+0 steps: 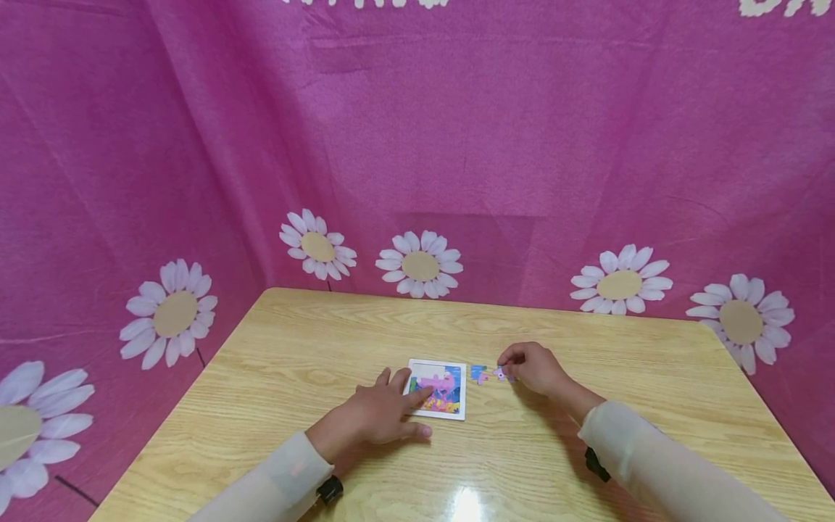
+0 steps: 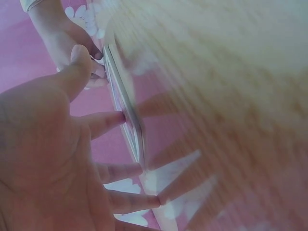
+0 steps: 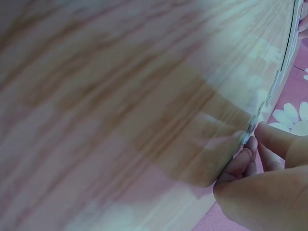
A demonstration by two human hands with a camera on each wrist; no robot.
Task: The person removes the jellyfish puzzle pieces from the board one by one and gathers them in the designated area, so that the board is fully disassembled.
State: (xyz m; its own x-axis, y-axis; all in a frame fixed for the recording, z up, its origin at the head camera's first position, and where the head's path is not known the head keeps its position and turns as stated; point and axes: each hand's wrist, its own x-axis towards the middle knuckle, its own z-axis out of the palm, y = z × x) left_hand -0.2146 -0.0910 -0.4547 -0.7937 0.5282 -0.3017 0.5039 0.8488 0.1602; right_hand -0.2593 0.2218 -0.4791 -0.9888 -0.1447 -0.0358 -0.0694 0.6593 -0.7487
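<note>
A small jigsaw puzzle in a white-rimmed tray (image 1: 457,417) lies on the table, its picture showing a pink animal over blue, green and yellow. The upper left of the tray shows bare white. My left hand (image 1: 381,412) is spread over the tray's left side, its index finger reaching onto the picture and other fingertips at the rim and table. Just right of the tray lies a blue-and-pink puzzle piece (image 1: 479,372). Beside it, my right hand (image 1: 536,368) pinches a pink puzzle piece (image 1: 501,374) with an eye on it, low at the tabletop and partly hidden by the fingers.
The light wooden table (image 1: 313,333) stretches around the puzzle. Pink cloth (image 1: 457,145) with white daisies hangs behind its far edge and along the left side. Black bands (image 1: 330,489) show under both sleeves.
</note>
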